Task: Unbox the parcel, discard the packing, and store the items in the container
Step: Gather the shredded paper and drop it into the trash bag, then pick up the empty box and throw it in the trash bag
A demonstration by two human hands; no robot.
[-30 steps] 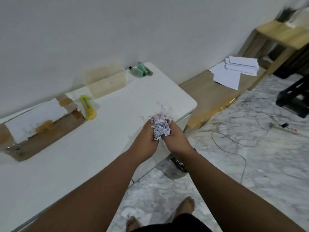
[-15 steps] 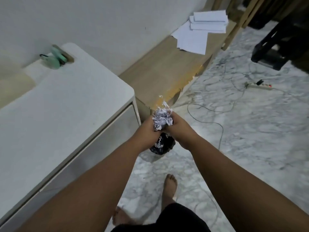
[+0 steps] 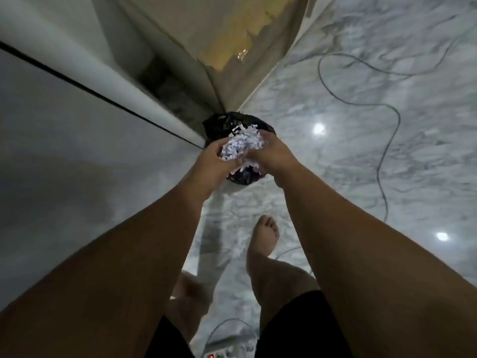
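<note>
The floor (image 3: 361, 156) is pale grey marble with darker veins, glossy enough to show two bright spots of reflected light on the right. A black plastic bag (image 3: 233, 125) sits on it at the far corner of the white cabinet (image 3: 64, 140), which stands on the left. A thin dark cable (image 3: 387, 109) loops across the floor on the right. At the near edge lies a power strip (image 3: 227, 350) with a red light. The person's bare foot (image 3: 264, 236) stands flat on the marble, near the bag.
</note>
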